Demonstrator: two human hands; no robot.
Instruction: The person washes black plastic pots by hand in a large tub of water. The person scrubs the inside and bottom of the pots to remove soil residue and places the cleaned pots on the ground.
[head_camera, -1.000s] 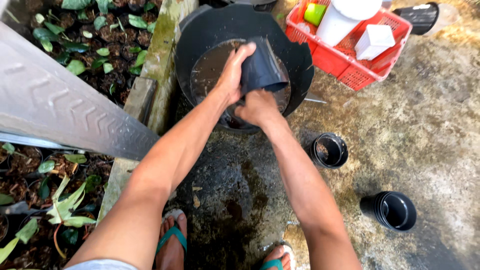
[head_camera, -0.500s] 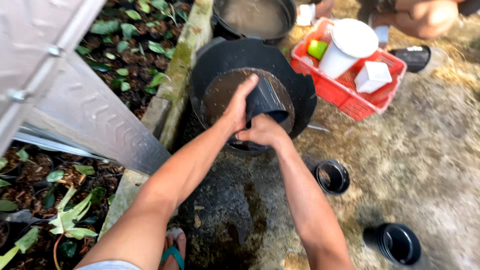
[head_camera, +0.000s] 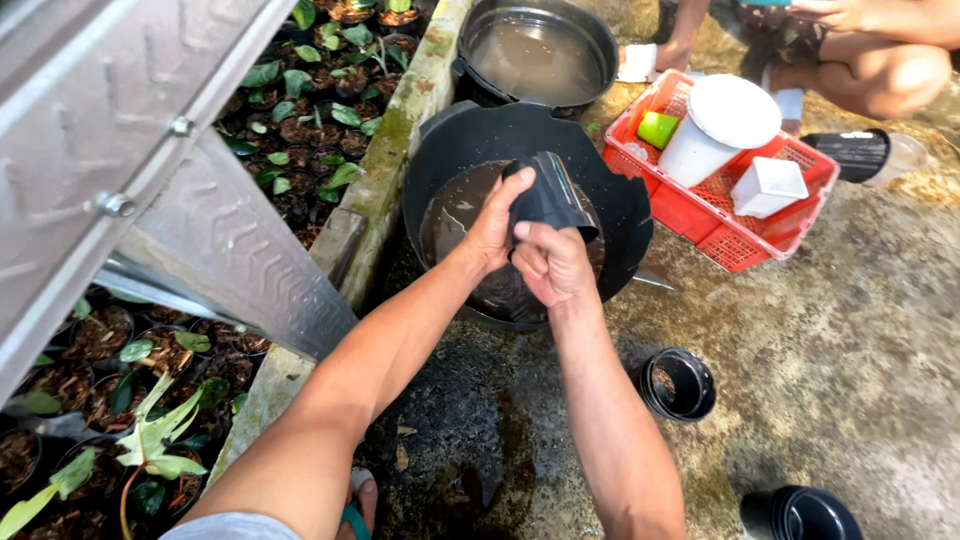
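Both of my hands hold a small black plastic pot (head_camera: 552, 192) over a black basin (head_camera: 450, 150) of muddy water. My left hand (head_camera: 490, 222) grips the pot's left side with the fingers wrapped around it. My right hand (head_camera: 552, 262) is closed on the pot from below and in front. The pot is tilted, its bottom pointing up and to the right. The brown water (head_camera: 455, 205) lies directly beneath it.
A second basin (head_camera: 540, 50) of murky water stands behind. A red basket (head_camera: 740, 240) with white containers and a green cup sits right. Black pots (head_camera: 678, 383) (head_camera: 800, 515) lie on wet concrete. Another person's legs (head_camera: 880, 60) are at the back right. Potted seedlings (head_camera: 310, 110) and a metal frame (head_camera: 200, 220) are left.
The view has shifted, so more of the far basin and the other person shows. My hands stay on the black pot over the basin, with the pot turned slightly.
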